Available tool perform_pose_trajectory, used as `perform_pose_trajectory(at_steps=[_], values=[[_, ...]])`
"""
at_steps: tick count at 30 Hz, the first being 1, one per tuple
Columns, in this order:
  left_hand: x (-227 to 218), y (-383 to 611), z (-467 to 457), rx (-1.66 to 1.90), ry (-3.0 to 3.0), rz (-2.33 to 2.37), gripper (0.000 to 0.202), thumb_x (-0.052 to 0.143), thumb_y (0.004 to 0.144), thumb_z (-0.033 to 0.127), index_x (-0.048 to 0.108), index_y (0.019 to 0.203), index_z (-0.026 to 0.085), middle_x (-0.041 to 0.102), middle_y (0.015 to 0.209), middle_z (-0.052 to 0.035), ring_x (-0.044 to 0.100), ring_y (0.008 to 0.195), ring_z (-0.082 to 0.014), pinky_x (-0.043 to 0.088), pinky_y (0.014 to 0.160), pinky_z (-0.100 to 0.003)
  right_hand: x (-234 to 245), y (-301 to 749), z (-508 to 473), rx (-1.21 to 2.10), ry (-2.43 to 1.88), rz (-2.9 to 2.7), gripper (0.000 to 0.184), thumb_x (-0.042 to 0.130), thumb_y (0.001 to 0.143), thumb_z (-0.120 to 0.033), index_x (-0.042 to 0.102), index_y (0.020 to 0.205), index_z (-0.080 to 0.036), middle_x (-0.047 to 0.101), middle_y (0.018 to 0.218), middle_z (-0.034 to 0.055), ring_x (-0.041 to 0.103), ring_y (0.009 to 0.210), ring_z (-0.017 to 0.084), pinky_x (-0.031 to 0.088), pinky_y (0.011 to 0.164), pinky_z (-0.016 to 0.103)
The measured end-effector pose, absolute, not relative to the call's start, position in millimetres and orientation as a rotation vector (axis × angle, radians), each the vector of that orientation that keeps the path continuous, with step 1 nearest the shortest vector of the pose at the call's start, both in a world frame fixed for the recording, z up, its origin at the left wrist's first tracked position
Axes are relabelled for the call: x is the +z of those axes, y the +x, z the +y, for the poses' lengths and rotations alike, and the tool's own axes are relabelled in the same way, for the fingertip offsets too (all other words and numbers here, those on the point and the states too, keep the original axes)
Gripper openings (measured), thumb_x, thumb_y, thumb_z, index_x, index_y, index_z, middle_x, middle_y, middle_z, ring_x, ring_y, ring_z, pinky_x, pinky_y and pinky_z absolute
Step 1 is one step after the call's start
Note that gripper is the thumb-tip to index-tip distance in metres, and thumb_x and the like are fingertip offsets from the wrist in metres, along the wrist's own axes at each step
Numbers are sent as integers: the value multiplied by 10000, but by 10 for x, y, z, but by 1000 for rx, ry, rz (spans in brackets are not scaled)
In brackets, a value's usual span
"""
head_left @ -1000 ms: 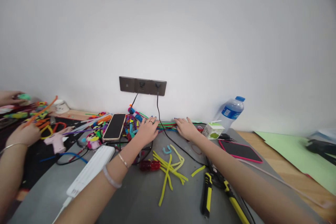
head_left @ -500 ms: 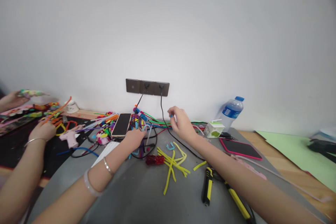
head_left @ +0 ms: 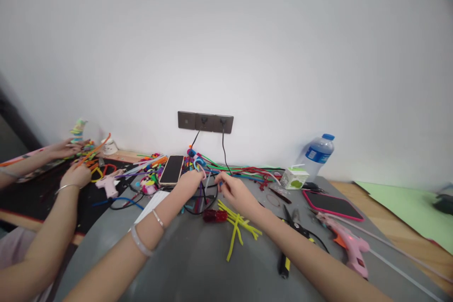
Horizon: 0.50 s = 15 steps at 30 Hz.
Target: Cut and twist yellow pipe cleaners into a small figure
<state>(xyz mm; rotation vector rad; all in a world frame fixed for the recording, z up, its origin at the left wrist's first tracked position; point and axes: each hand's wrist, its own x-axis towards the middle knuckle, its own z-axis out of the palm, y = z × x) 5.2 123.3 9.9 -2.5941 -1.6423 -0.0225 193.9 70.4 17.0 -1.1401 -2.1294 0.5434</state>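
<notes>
My left hand is closed on a curved pink-and-light-blue pipe cleaner that sticks up past the fingers. Beside it, my right hand pinches a small blue piece, too small to name surely. The two hands are close but apart. Several short yellow pipe cleaners lie crossed on the grey table just below my right hand, partly covered by it. They meet a dark red shiny bundle. A phone lies to the left of my left hand.
Black-handled pliers, a pink glue gun, a pink-cased phone, a drink carton and a water bottle are on the right. Plugged cords hang from wall sockets. At left, another person's hands work among colourful pieces.
My right hand has come down and left, toward my left hand, with the small blue piece. The pliers and glue gun show more fully now. The other person's far hand has moved right.
</notes>
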Motion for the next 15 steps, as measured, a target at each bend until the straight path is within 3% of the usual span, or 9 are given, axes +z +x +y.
perform_pose_trajectory(at_steps=[3, 7, 12, 15], values=[[249, 103, 1212, -123, -2579, -1623, 282, 401, 929, 125, 598, 1125, 177, 688, 954, -127, 672, 913, -243, 514, 780, -339, 45, 1974, 865, 926, -1251, -1956, 253, 378, 857, -165, 573, 1014, -195, 662, 924, 54, 622, 762, 174, 472, 710, 305], [456, 235, 1152, -170, -2592, -1598, 253, 424, 923, 143, 647, 1040, 169, 691, 897, -117, 667, 900, -242, 504, 787, -329, -2, 1968, 971, 1460, -1091, -1669, 343, 322, 928, -325, 579, 1132, -227, 637, 1180, 79, 636, 994, 192, 467, 892, 372], [610, 434, 927, -173, -2661, -1516, 215, 475, 903, 144, 648, 1029, 172, 699, 871, -106, 676, 859, -237, 512, 771, -335, 120, 1940, 932, 1854, -881, -1342, 614, 107, 949, -495, 618, 1065, -174, 703, 1005, 120, 658, 968, 226, 474, 883, 382], [605, 545, 723, -201, -2712, -1424, 248, 453, 896, 98, 633, 1055, 158, 703, 917, -116, 677, 868, -244, 522, 770, -353, 192, 1959, 887, 1948, -926, -1264, 580, 156, 951, -491, 628, 1016, -161, 714, 902, 114, 674, 874, 227, 494, 808, 362]])
